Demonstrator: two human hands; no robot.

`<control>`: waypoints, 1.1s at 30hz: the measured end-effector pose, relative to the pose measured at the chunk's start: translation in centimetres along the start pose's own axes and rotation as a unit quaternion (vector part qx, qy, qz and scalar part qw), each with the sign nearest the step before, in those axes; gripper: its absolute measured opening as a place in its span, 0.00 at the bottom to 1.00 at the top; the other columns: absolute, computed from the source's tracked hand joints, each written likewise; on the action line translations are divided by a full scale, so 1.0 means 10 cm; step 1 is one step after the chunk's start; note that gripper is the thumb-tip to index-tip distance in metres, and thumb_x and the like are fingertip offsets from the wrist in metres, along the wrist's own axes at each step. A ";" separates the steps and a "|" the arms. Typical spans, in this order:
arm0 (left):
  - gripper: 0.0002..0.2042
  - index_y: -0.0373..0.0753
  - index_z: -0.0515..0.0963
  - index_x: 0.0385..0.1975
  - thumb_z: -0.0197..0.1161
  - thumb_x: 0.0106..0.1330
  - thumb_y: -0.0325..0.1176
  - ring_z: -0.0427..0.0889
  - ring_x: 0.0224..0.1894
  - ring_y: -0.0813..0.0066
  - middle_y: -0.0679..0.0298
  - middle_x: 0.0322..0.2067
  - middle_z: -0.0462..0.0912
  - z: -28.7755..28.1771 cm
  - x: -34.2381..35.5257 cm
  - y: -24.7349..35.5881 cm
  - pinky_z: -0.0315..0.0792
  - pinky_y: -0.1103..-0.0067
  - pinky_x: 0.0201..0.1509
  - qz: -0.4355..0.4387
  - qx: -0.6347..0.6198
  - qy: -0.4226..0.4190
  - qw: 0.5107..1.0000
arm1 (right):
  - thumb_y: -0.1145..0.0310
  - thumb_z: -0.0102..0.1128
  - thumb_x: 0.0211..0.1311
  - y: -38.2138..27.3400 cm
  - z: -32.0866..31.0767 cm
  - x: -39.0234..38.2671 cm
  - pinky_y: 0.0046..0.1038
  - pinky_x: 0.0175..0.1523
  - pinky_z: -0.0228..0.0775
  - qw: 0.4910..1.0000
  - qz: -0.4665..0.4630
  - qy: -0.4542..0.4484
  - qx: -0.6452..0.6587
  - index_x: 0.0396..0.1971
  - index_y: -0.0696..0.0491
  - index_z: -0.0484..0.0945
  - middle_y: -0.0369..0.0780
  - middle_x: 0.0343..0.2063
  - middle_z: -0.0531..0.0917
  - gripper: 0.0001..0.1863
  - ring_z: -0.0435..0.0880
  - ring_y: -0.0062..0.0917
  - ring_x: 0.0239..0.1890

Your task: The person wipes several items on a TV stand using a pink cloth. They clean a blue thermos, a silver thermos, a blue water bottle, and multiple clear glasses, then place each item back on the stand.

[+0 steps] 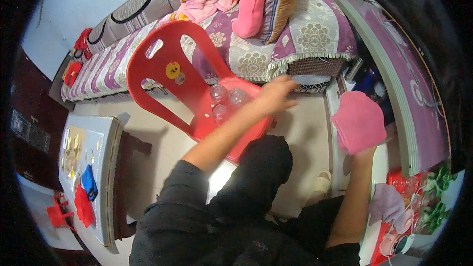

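Head view is showing likely cloth handling: at right, a pink cloth [359,122] is obscuring the right hand [364,152], its grip beyond telling, while the left hand [280,93], spread and empty, is hovering near clear jars [238,97], next likely needing clearance.

Moderate indoor light | soft shadows on floor [308,118] | edges bent | black rim

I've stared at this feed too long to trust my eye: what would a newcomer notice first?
The big red plastic chair near the middle, with three clear round containers on its seat. Next, the bright pink cloth at the right grip, right of the chair. Behind the chair, the purple-and-white patterned sofa cover.
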State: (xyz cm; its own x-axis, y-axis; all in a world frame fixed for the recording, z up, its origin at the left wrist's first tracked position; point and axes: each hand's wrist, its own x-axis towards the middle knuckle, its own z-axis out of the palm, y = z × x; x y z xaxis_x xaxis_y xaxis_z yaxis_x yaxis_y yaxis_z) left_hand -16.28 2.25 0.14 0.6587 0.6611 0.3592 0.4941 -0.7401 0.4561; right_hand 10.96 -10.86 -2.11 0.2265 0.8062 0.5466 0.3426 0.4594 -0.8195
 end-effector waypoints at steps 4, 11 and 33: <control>0.27 0.36 0.70 0.44 0.69 0.43 0.42 0.69 0.49 0.55 0.53 0.43 0.73 -0.09 -0.40 -0.62 0.65 0.65 0.53 -0.094 0.315 -0.181 0.927 | 0.62 0.52 0.55 0.12 0.01 -0.04 0.32 0.48 0.68 0.951 0.171 0.020 0.256 0.50 0.53 0.67 0.39 0.38 0.78 0.22 0.77 0.31 0.40; 0.17 0.41 0.77 0.39 0.62 0.49 0.41 0.75 0.45 0.65 0.62 0.41 0.78 0.22 -0.56 -1.26 0.67 0.67 0.49 -0.078 0.525 -0.237 0.814 | 0.62 0.46 0.59 0.25 -0.11 -0.05 0.33 0.43 0.70 0.894 0.252 -0.005 0.370 0.48 0.50 0.66 0.38 0.35 0.78 0.17 0.77 0.30 0.36; 0.30 0.43 0.77 0.37 0.76 0.31 0.47 0.78 0.43 0.65 0.62 0.39 0.79 -0.65 -0.32 -0.86 0.73 0.71 0.42 -0.088 0.467 -0.324 0.818 | 0.61 0.49 0.52 -0.26 -0.03 0.15 0.34 0.37 0.68 0.838 -0.025 -0.095 -0.536 0.34 0.49 0.70 0.38 0.31 0.76 0.11 0.76 0.30 0.34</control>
State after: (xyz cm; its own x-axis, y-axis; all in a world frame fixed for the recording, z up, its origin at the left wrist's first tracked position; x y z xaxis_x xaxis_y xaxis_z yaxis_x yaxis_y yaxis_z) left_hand -26.31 7.34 0.35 0.5432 0.7881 -0.2895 0.6330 -0.6109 -0.4755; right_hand 10.67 -10.93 0.90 0.0721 0.8877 0.4547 0.9932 -0.0219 -0.1148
